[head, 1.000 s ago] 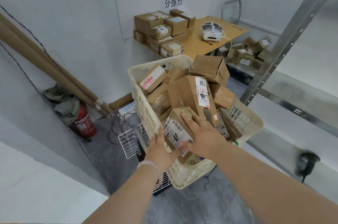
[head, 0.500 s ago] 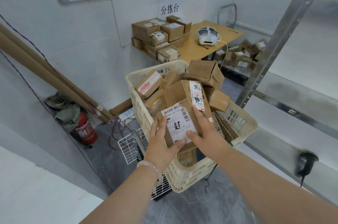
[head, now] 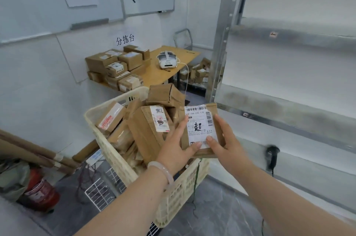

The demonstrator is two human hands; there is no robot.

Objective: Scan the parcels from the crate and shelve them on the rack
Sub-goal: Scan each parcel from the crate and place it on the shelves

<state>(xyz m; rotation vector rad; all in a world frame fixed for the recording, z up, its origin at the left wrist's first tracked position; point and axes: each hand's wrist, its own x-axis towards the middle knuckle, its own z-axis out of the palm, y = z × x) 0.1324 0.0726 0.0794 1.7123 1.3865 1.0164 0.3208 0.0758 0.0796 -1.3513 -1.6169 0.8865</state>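
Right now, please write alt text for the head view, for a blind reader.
The left hand and right hand hold a labelled parcel above a cream crate heaped with boxes. A metal rack with a scanner stands at right.

Light bright, even, diffuse; source out of view. Shadows faint, soft-edged. Dull sheen on rack (head: 224, 29) metal, no harsh glare. Wide-angle distortion toward edges: rack upright slanted. Barcode scanner (head: 272, 155) smeared. General softness; parcel (head: 198, 120) label print partly legible.
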